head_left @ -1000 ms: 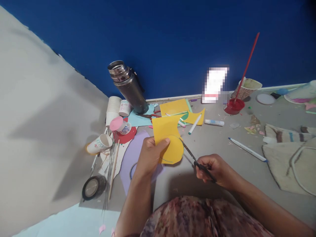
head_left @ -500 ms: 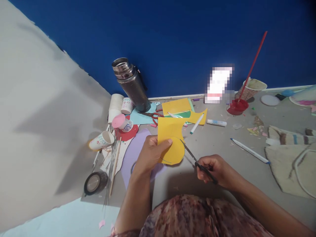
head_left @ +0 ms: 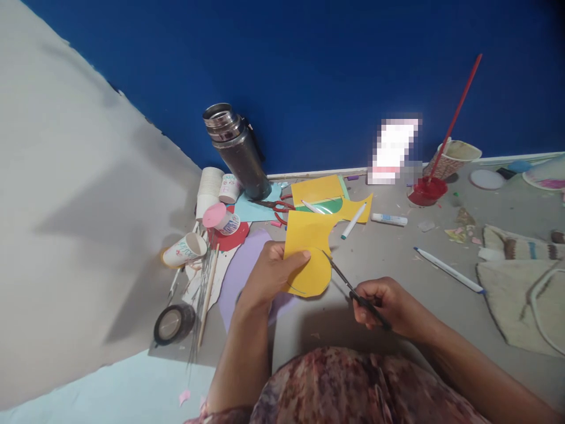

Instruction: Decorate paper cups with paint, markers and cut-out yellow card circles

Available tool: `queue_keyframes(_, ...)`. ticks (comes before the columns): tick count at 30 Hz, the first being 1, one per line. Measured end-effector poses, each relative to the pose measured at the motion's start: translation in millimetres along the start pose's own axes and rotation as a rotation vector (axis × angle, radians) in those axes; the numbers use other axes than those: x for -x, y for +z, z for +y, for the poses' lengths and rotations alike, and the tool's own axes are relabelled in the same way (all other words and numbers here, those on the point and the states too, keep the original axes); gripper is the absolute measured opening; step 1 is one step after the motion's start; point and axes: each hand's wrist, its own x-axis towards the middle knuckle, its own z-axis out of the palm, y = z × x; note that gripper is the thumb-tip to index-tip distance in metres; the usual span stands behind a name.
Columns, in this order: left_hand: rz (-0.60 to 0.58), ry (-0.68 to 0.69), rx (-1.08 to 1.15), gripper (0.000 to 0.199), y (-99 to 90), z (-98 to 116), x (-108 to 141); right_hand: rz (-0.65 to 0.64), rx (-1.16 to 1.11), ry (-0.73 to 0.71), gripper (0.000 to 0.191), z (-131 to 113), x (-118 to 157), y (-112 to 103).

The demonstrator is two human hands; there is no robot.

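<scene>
Yellow paper (head_left: pixel 314 272), left hand (head_left: pixel 267 275) pinching its edge, meets scissors (head_left: pixel 352 291) gripped by right hand (head_left: pixel 382 301).

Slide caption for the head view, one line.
Left hand holds curve-marked yellow paper; right hand holds black-handled scissors at its edge.

Grey bench (head_left: pixel 384 256) observed bearing a purple sheet (head_left: pixel 241 265), white tube (head_left: pixel 389 219), blue-tipped pen (head_left: pixel 448 270), cream fabric (head_left: pixel 512 303) and scattered scraps (head_left: pixel 457 234).
</scene>
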Motion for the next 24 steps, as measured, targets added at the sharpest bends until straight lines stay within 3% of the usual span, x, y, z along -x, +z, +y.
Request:
queue_keyframes(16,-0.028,-0.043,-0.032,0.034,-4.3,-0.5,1.1,0.017,-0.018,0.018,0.035,4.8,1.5,0.0)
queue_keyframes(24,-0.042,-0.057,-0.051,0.033,-3.5,2.0,0.3,0.003,-0.005,0.036,0.042,-0.1,2.5,0.7)
